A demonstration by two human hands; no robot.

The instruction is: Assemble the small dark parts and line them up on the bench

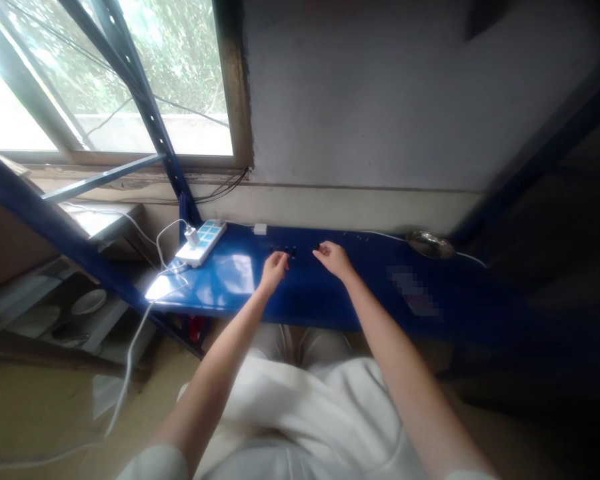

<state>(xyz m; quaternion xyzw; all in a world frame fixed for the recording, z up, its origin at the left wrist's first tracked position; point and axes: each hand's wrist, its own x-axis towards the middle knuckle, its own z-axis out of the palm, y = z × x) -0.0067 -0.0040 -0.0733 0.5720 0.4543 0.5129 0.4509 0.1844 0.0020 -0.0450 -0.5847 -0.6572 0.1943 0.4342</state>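
My right hand is over the blue metal shelf top, its thumb and fingers closed in a pinch. A small black piece shows at those fingertips; its kind is too small to tell. To the left, my left hand rests low over the surface with curled fingers. What it holds, if anything, is hidden. Just past its fingertips stands another small black piece, with more dark bits beside it.
A white power strip with a plugged-in white charger lies at the left end. Further back are a small white box, tiny bits and a shiny metal dish. Blue uprights flank the shelf. A white cable hangs down.
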